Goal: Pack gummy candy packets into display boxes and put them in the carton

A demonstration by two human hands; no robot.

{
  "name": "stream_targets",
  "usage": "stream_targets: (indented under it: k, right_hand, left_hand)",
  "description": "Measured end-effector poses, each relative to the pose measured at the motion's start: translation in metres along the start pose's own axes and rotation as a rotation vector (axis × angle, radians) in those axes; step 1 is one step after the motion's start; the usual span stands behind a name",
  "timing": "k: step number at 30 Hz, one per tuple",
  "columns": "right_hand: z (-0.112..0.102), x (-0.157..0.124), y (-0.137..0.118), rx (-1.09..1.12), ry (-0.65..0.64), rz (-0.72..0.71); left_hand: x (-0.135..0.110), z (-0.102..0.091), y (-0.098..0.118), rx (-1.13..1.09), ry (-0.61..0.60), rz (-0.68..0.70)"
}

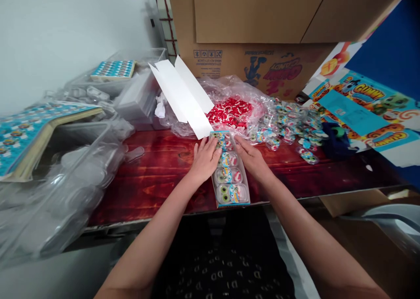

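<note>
A long, narrow display box (247,189) lies on the table in front of me, its white lid flaps (185,93) standing up at the far end. Inside is a row of clear gummy candy packs (232,193) with green-and-black eyeball shapes, red-and-white pieces and colourful labels. My left hand (206,159) rests over the box's left edge, fingers stretched out and touching the packs towards the far end. Along the right wall lies my right hand (252,158), its fingers extended against the box; their undersides are hidden.
Behind the box, a plastic bag holds red-and-white candies (231,113). Loose packs (292,124) are piled to its right near printed cartons (357,109). Clear bins (82,146) with plastic shells and label sheets (29,128) stand left. A large cardboard box (236,58) blocks the back.
</note>
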State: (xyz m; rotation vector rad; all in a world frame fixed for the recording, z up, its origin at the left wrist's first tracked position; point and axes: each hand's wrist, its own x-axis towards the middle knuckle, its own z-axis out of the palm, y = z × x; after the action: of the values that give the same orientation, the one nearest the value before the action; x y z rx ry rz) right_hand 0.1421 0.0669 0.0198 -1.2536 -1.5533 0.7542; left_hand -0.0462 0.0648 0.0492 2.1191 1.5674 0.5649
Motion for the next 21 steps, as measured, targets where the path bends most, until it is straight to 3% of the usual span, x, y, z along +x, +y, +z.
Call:
stream_targets:
  k: [5, 8, 12, 17, 21]
  right_hand:
    - [0.004, 0.018, 0.002, -0.191, -0.024, -0.243]
    - [0.003, 0.018, -0.002, -0.220, -0.003, -0.295]
    - [-0.003, 0.020, -0.011, -0.263, -0.071, -0.228]
    - [-0.012, 0.028, -0.016, -0.302, -0.176, -0.045]
    - [-0.019, 0.037, -0.009, -0.293, -0.210, -0.064]
  left_hand:
    - [0.006, -0.001, 0.001, 0.110, 0.043, 0.089]
    - [0.008, -0.002, -0.001, 0.099, 0.106, 0.137]
    - [0.016, -0.008, -0.005, 0.100, 0.121, 0.157]
    - [0.024, -0.019, -0.007, 0.114, 0.040, 0.183]
    - [0.029, -0.023, -0.008, 0.136, -0.018, 0.224]
